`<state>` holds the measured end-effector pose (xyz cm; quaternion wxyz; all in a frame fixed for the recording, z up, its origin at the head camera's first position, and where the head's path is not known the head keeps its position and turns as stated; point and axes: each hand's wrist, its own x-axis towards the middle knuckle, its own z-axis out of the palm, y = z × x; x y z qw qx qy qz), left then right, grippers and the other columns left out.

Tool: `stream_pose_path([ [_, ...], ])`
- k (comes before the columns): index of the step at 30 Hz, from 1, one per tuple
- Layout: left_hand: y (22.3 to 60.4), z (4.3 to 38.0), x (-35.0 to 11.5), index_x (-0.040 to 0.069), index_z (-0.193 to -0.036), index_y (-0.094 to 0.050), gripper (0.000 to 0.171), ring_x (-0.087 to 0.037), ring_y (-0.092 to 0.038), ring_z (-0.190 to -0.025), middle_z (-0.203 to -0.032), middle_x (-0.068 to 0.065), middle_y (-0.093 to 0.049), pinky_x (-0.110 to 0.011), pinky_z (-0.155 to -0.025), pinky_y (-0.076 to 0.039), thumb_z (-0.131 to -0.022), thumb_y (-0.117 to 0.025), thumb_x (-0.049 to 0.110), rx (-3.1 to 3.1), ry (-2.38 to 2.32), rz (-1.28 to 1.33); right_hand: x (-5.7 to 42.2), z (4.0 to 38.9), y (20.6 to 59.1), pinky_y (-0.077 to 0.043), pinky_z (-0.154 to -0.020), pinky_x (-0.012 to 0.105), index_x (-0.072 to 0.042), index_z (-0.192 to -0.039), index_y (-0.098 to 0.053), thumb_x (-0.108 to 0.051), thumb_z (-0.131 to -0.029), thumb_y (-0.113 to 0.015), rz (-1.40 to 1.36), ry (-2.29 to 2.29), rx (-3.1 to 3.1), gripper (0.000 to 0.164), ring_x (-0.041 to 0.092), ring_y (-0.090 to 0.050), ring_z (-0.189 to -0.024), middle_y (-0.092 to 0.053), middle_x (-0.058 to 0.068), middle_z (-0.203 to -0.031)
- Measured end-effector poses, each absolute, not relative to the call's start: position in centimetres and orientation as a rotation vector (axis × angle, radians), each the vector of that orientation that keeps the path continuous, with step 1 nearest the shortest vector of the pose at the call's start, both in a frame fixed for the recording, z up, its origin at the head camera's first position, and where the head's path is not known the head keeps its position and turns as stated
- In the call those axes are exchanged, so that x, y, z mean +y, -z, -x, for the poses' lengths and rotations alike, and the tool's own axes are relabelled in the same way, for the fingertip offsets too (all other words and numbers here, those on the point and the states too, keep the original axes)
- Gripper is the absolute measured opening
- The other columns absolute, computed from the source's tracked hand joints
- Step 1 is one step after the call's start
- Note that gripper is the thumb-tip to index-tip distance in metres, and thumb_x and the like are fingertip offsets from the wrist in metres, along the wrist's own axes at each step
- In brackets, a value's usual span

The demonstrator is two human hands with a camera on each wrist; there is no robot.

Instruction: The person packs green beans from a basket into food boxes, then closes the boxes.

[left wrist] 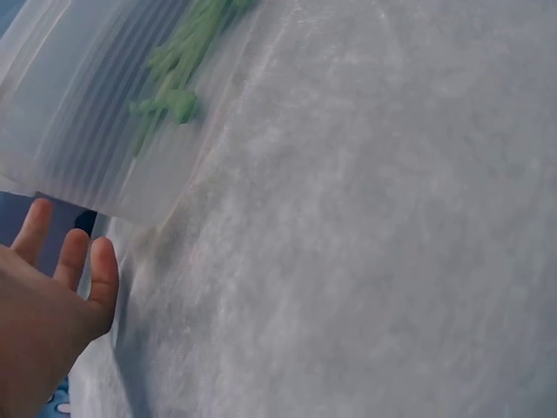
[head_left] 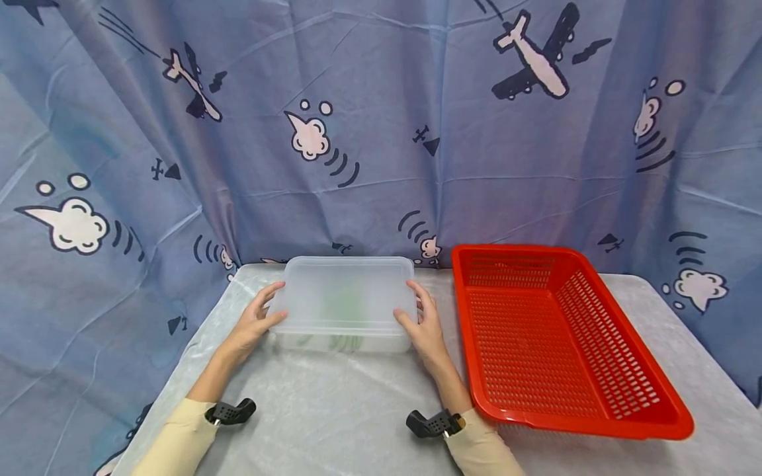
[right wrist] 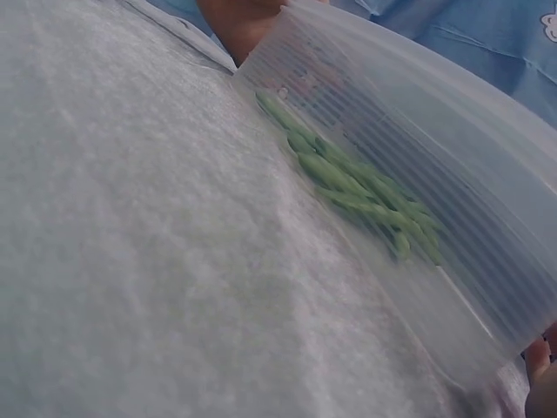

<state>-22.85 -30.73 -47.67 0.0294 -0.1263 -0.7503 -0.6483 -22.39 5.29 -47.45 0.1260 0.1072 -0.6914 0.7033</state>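
A translucent plastic container (head_left: 345, 340) with a frosted lid (head_left: 351, 291) stands at the back of the table. Through its wall show several green bean-like pods (right wrist: 348, 183), lying at the bottom. My left hand (head_left: 256, 322) is at the container's left side, thumb by the lid's front corner; in the left wrist view its spread fingers (left wrist: 103, 261) are right by the container's end. At the opposite end is my right hand (head_left: 425, 327), its thumb over the lid's right edge and its fingers extended along the side. Only its fingertips (right wrist: 538, 359) show in the right wrist view.
A red perforated plastic basket (head_left: 476, 357) stands to the right of the container, close beside my right forearm. A pale cloth (head_left: 321, 416) covers the table. Behind the table hangs a blue curtain (head_left: 369, 218) with printed airplanes.
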Motion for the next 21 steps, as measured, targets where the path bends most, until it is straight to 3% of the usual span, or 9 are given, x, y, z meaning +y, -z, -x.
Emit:
stream_pose_path([
  [4,47.7,22.9,-30.6,0.002,-0.156,-0.033,0.064,-0.038,-0.009,-0.148,-0.161,-0.02,-0.021,-0.06,-0.115,-0.01,-0.098,-0.062,0.0,-2.317,2.0,0.378,5.5,21.1,45.6,-0.049,-0.081,0.032,0.006,-0.148,-0.043,0.004,-0.089,-0.069,-0.353,-2.08,-2.05,0.065,0.038,-0.049,-0.111,-0.038,0.03,-0.134],
  [9,47.6,22.8,-30.5,0.002,-0.156,-0.033,0.065,-0.038,-0.011,-0.147,-0.161,-0.021,-0.022,-0.058,-0.114,-0.013,-0.098,-0.063,0.0,-2.312,2.01,0.356,5.6,20.7,45.0,-0.048,-0.084,0.033,0.007,-0.149,-0.042,0.005,-0.089,-0.068,-0.363,-2.062,-2.076,0.065,0.038,-0.048,-0.112,-0.037,0.031,-0.136],
  [16,47.3,22.4,-30.5,0.002,-0.156,-0.033,0.064,-0.04,-0.008,-0.148,-0.161,-0.025,-0.019,-0.059,-0.115,-0.008,-0.099,-0.062,0.001,-2.331,1.998,0.343,5.6,21.4,46.2,-0.05,-0.086,0.036,0.009,-0.147,-0.044,0.01,-0.088,-0.064,-0.382,-2.06,-2.034,0.063,0.043,-0.052,-0.114,-0.04,0.032,-0.142],
  [21,46.8,22.4,-30.6,0.006,-0.158,-0.032,0.067,-0.045,-0.016,-0.145,-0.159,-0.027,-0.021,-0.061,-0.113,-0.015,-0.099,-0.064,0.006,-2.399,1.978,0.313,5.6,22.7,48.2,-0.049,-0.09,0.038,0.003,-0.149,-0.046,0.011,-0.09,-0.062,-0.376,-2.029,-2.028,0.062,0.041,-0.054,-0.119,-0.044,0.026,-0.148],
])
